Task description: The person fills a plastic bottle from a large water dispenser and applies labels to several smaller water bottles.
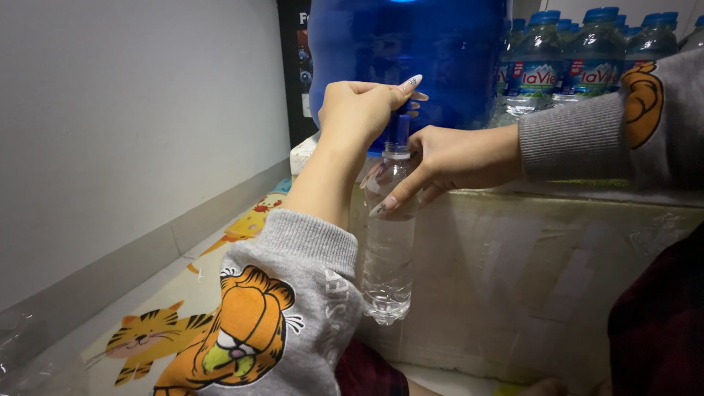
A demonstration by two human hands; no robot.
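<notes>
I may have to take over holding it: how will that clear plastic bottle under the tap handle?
The clear bottle looks thin-walled, so it probably dents under a firm squeeze. It appears nearly empty, hence likely light. The right hand grips only its neck while the left hand is at the blue tap; uncapped, it may spill if tilted.

Blue jug (440, 51) cut off above — its tap seemingly hidden behind fingers (400, 88).

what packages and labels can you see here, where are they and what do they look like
Small water bottles: packed row at top right, clear with blue caps and blue, red and white labels.
Cardboard box: under the big blue jug, pale brown, taped.
Dark poster: on the wall left of the jug, black with small print.
Clear bottle: in the right hand, no label.
</notes>
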